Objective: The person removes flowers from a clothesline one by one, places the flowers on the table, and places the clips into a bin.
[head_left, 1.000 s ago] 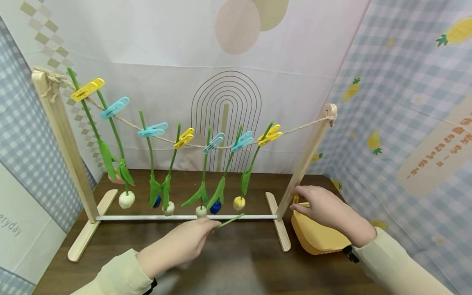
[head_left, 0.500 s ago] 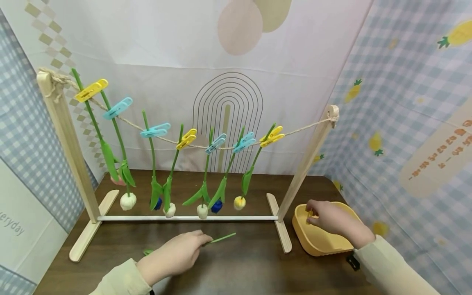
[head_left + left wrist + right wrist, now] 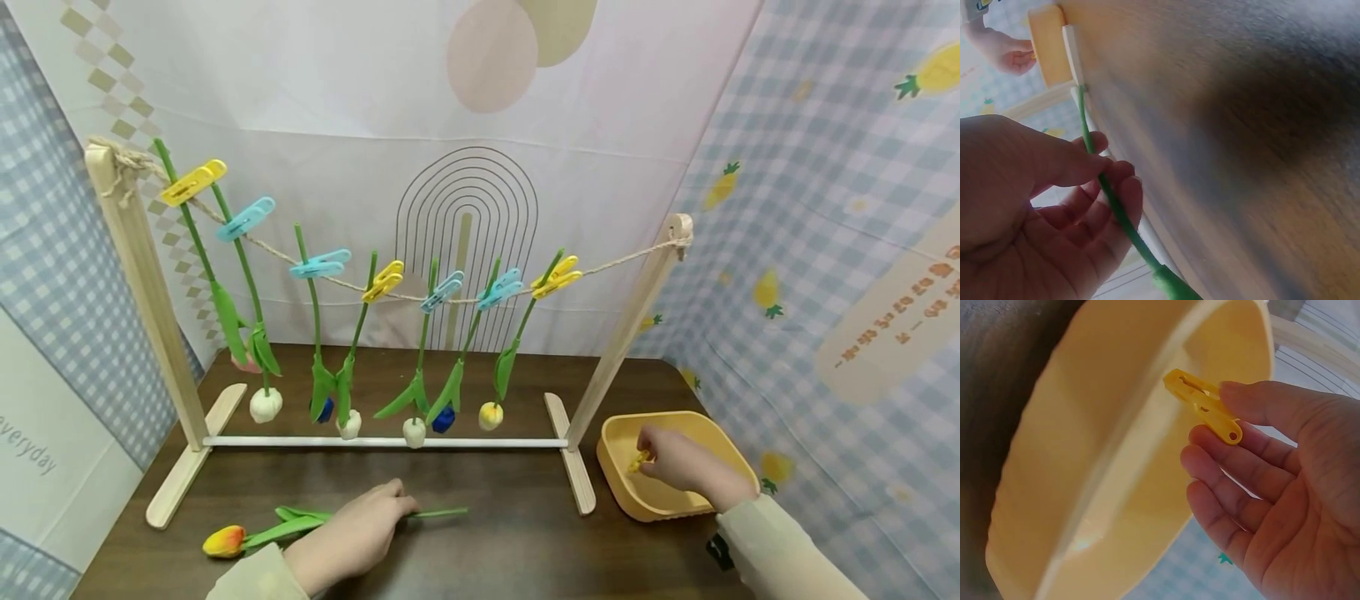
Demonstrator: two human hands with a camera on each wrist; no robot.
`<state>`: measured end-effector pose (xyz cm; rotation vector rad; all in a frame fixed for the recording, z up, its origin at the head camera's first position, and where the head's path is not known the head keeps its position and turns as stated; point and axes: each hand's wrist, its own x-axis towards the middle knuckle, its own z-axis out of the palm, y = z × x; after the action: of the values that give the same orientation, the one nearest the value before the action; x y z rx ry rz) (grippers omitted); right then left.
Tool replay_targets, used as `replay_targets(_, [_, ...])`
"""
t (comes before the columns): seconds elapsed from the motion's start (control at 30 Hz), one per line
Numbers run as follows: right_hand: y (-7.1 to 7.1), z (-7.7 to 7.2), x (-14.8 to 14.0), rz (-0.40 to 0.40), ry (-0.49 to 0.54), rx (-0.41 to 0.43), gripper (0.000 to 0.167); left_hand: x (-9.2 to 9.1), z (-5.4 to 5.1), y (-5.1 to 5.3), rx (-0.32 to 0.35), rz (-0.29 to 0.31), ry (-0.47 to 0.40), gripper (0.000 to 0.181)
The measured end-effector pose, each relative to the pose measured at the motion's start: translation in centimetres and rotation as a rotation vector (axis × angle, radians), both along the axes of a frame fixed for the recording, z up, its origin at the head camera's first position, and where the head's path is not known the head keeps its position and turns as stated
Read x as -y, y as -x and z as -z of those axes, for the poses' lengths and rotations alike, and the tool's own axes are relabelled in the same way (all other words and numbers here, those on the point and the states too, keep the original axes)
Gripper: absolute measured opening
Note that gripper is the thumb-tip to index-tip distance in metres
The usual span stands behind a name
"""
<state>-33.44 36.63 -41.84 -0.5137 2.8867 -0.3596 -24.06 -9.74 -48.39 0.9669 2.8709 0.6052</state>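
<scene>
My left hand (image 3: 360,533) pinches the green stem (image 3: 442,512) of an orange-yellow tulip (image 3: 225,542) low over the table, its bloom to the left. In the left wrist view the stem (image 3: 1119,212) runs between thumb and fingers of that hand (image 3: 1041,206). My right hand (image 3: 686,467) is over the yellow basket (image 3: 622,492), holding a yellow clothespin (image 3: 639,460). The right wrist view shows the clothespin (image 3: 1204,406) between thumb and forefinger of the hand (image 3: 1285,469), beside the basket wall (image 3: 1104,425).
A wooden frame (image 3: 153,317) with a rope (image 3: 630,260) stands across the table (image 3: 480,550). Several tulips hang upside down from it by yellow and blue clothespins (image 3: 442,292). A white rod (image 3: 487,443) joins the feet. Patterned cloths (image 3: 315,83) surround the table.
My left hand has moved down and left with the tulip, whose bloom has come into view. The right hand has moved right and down over the basket, with the yellow clothespin in its fingers.
</scene>
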Motion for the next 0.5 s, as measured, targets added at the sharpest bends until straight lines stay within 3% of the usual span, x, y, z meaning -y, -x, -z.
replay_targets(0.23, [-0.3, 1.2, 0.3, -0.027, 0.012, -0.044, 0.026, 0.1, 0.6, 0.0, 0.055, 0.013, 0.062, 0.023])
replay_targets(0.5, [-0.5, 2.1, 0.0, 0.003, 0.028, -0.017, 0.024, 0.2, 1.2, -0.3, -0.031, 0.012, 0.063, 0.026])
